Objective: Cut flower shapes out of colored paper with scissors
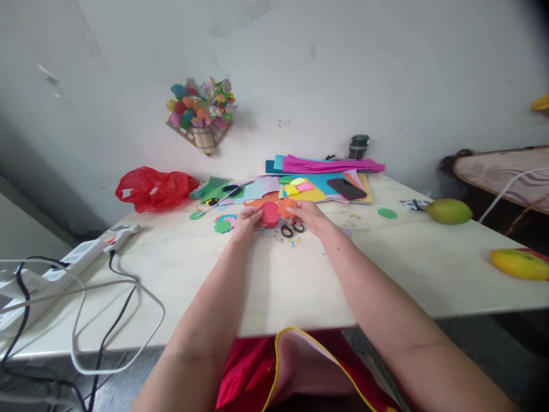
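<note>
Between thumb and fingers, my left hand (247, 221) pinches a round red paper disc (270, 214). Close beside it, my right hand (311, 216) grips an orange paper flower (286, 208) with a scalloped edge. The two paper pieces are side by side, and I cannot tell whether they touch. Just below them lie scissors (293, 229), their dark handles toward me and their blades hidden. Tiny paper scraps are scattered around the handles. Left of my left hand sit green scalloped paper cutouts (223, 225) over blue and pink ones.
Behind my hands are coloured paper sheets (261, 187), a phone (346, 189) and more scissors (232, 189). A red plastic bag (154, 187) lies back left. Power strips (77, 260) with loose cables occupy the left edge. Mangoes (449, 211) and a green disc (387, 213) lie right.
</note>
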Demonstrator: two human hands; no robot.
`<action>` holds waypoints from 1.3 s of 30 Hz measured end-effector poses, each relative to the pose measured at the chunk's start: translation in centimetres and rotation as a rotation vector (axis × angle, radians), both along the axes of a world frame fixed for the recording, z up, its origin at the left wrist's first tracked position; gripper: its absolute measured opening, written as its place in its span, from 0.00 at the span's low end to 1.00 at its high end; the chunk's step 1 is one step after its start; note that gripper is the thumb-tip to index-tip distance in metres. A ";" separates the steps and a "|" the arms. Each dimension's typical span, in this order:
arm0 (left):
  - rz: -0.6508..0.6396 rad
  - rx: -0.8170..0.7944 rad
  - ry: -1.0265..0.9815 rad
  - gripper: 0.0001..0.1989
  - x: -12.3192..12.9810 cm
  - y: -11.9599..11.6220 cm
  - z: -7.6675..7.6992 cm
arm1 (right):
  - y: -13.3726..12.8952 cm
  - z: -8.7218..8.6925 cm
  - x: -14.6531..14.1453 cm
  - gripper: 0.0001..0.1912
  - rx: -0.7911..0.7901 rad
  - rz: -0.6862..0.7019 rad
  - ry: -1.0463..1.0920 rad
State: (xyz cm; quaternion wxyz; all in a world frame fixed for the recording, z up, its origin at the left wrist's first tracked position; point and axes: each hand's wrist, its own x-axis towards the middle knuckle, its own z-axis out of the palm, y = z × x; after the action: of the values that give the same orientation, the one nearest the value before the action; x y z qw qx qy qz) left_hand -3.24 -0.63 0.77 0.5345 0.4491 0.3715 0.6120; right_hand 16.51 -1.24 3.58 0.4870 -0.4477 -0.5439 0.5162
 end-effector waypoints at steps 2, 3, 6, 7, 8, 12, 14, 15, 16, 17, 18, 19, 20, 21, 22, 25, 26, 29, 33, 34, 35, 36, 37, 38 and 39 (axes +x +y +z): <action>-0.013 0.001 0.004 0.17 0.0 0.0 -0.1 | 0.1 -0.3 -0.4 0.04 0.017 -0.036 -0.027; -0.020 0.003 0.006 0.17 0.0 0.1 -0.1 | 0.1 -0.5 -0.5 0.04 0.032 -0.044 -0.037; -0.039 0.009 0.006 0.18 -0.1 0.1 -0.2 | 0.2 -0.8 -0.8 0.05 0.073 -0.048 -0.052; -0.045 0.008 0.006 0.18 -0.1 0.1 -0.2 | 0.2 -0.9 -0.9 0.06 0.079 -0.045 -0.053; -0.053 0.005 0.005 0.18 -0.1 0.1 -0.2 | 0.2 -0.9 -0.9 0.08 0.083 -0.041 -0.053; -0.084 -0.021 -0.001 0.19 -0.1 -0.2 -0.1 | 0.3 -1.3 -1.3 0.11 0.069 -0.012 -0.053; -0.093 -0.032 -0.001 0.18 0.0 -0.2 -0.1 | 0.3 -1.4 -1.5 0.10 0.064 -0.016 -0.061; -0.099 -0.036 0.000 0.18 0.0 -0.3 0.0 | 0.3 -1.5 -1.5 0.10 0.063 -0.022 -0.068; -0.107 -0.040 0.002 0.17 0.0 -0.3 0.0 | 0.2 -1.5 -1.6 0.09 0.064 -0.030 -0.076; -0.116 -0.044 0.003 0.16 0.0 -0.3 0.0 | 0.2 -1.4 -1.7 0.08 0.064 -0.038 -0.082; -0.124 -0.049 0.006 0.15 0.0 -0.3 0.0 | 0.1 -1.3 -1.7 0.08 0.063 -0.042 -0.086; -0.131 -0.055 0.009 0.14 0.0 -0.2 0.0 | -0.1 -1.2 -1.8 0.08 0.061 -0.046 -0.087; -0.136 -0.062 0.013 0.13 -0.1 -0.2 0.0 | -0.2 -1.0 -1.9 0.08 0.058 -0.053 -0.087; -0.141 -0.069 0.018 0.13 -0.1 -0.2 0.0 | -0.4 -0.9 -1.9 0.08 0.054 -0.064 -0.087; -0.146 -0.074 0.021 0.12 -0.1 -0.2 0.0 | -0.5 -0.7 -2.0 0.08 0.048 -0.075 -0.087; -0.164 -0.076 0.026 0.12 -0.1 -0.1 0.0 | -0.8 -0.4 -2.2 0.06 0.037 -0.108 -0.087; -0.172 -0.077 0.028 0.12 -0.1 -0.1 -0.1 | -0.8 -0.4 -2.2 0.05 0.037 -0.116 -0.090; -0.191 -0.090 0.033 0.12 -0.1 -0.1 0.0 | -0.6 -0.6 -2.3 0.05 0.049 -0.133 -0.109; -0.186 -0.111 0.008 0.13 -0.1 -0.1 0.1 | -0.1 -1.2 -2.2 0.06 0.083 -0.142 -0.149; -0.183 -0.107 0.007 0.14 0.0 -0.2 0.1 | 0.0 -1.3 -2.2 0.06 0.090 -0.138 -0.152; -0.181 -0.098 0.013 0.15 0.0 -0.2 0.1 | 0.1 -1.4 -2.2 0.06 0.097 -0.131 -0.151; -0.184 -0.088 0.029 0.16 0.0 -0.2 0.1 | 0.2 -1.6 -2.3 0.06 0.106 -0.125 -0.148; -0.193 -0.079 0.053 0.17 0.0 -0.2 0.1 | 0.2 -1.7 -2.3 0.06 0.117 -0.120 -0.148; -0.203 -0.074 0.082 0.18 0.1 -0.2 0.1 | 0.3 -1.8 -2.3 0.06 0.131 -0.117 -0.155; -0.215 -0.072 0.114 0.19 0.1 -0.2 0.1 | 0.3 -1.8 -2.4 0.06 0.147 -0.118 -0.169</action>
State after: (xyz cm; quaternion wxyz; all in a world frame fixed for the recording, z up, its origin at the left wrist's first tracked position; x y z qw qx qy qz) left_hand -3.18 -0.87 0.84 0.5908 0.5009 0.3728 0.5109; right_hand 14.16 -0.90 1.76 0.5005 -0.4841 -0.5921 0.4058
